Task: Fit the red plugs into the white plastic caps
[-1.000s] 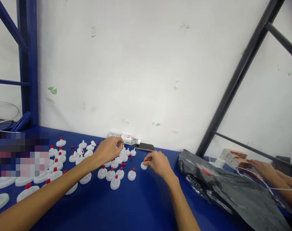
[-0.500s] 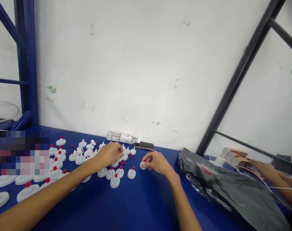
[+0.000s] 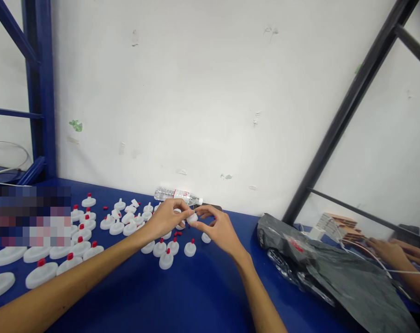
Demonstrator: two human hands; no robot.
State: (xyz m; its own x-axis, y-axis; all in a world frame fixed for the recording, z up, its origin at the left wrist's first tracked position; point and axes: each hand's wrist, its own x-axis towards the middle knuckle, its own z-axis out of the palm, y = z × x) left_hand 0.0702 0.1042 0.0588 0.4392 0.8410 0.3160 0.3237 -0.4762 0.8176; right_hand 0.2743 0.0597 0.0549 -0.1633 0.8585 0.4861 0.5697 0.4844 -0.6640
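My left hand (image 3: 170, 216) and my right hand (image 3: 218, 227) meet above the blue table, both with fingertips on one small white nozzle cap (image 3: 192, 218). The left fingers pinch its left side, and the right thumb and forefinger close on it from the right. Fingers hide part of this cap, and I cannot make out its tip. Below the hands stand white nozzle caps with red tips, such as one nozzle cap (image 3: 190, 248) to the front. Small loose red tips (image 3: 177, 234) lie beneath the left hand. Another white cap (image 3: 206, 237) is partly covered by my right hand.
More nozzle caps (image 3: 41, 274) spread across the left side of the blue table (image 3: 196, 296). A plastic water bottle (image 3: 178, 195) lies by the wall, a dark phone (image 3: 213, 207) beside it. Grey plastic bags (image 3: 334, 273) cover the right. Another person's hands (image 3: 386, 249) are farther right.
My right hand has left a red-tipped cap on the table and moved up and left. My left hand has moved right; both now hold a white nozzle cap between them.
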